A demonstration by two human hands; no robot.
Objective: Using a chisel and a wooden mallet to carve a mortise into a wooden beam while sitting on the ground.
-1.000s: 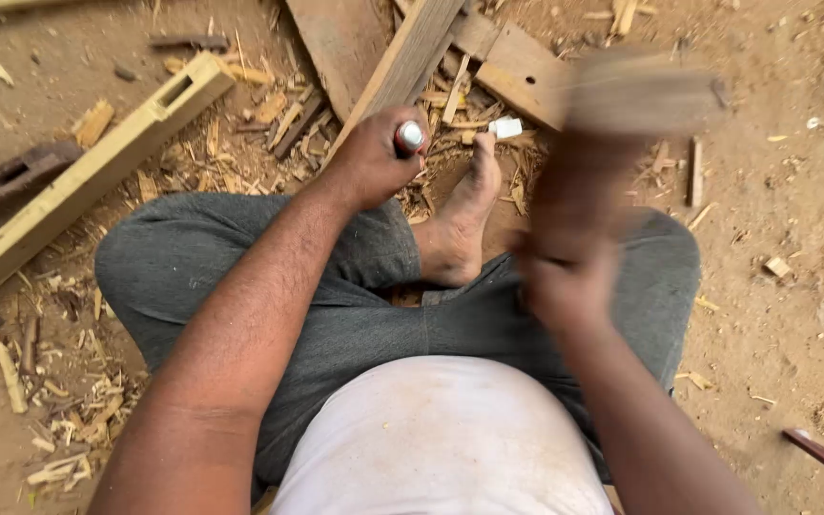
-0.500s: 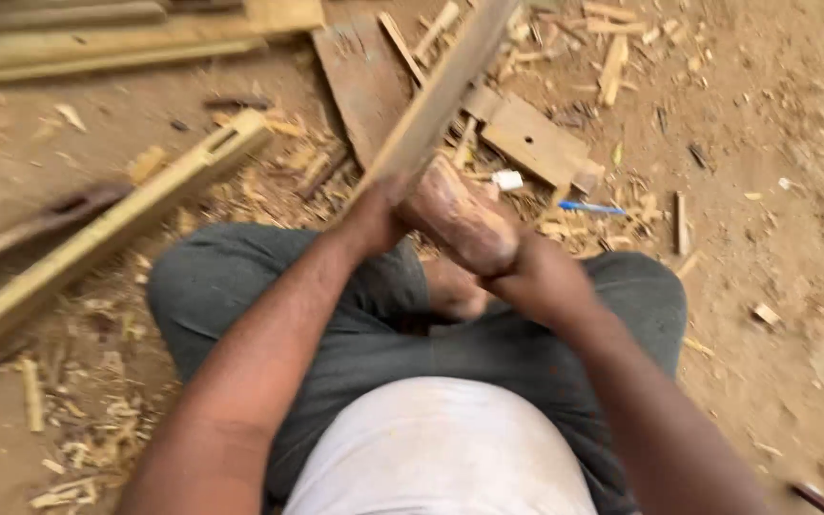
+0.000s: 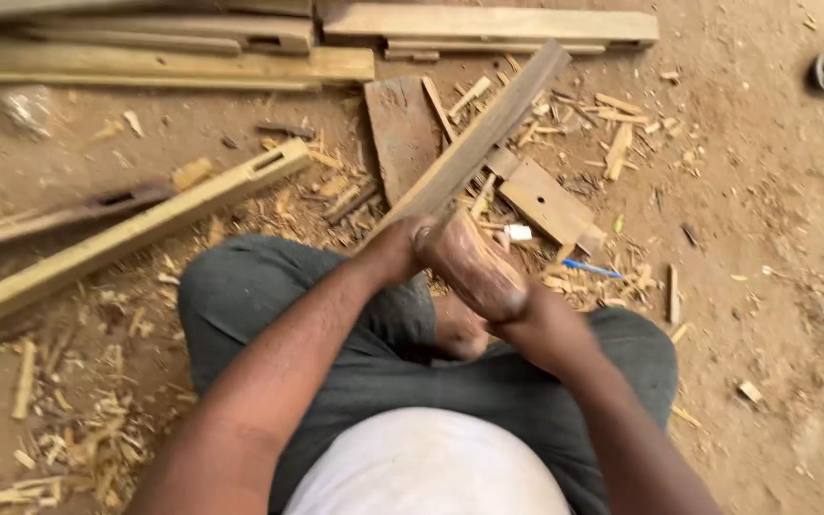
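Under right hand (image 3: 536,324): brown wooden mallet (image 3: 469,267), worn, meeting left hand (image 3: 395,250).

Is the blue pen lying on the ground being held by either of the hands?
No, the blue pen lies loose among wood chips, apart from both hands.

Your left hand (image 3: 395,250) and right hand (image 3: 536,319) together before your knees, a wooden mallet (image 3: 469,265) in the right, a long plank (image 3: 484,133) slanting away beyond them, grooved beam (image 3: 135,229) left on the ground (image 3: 774,267), flat board (image 3: 545,200) right of the plank, stacked timbers (image 3: 488,24) farthest back.
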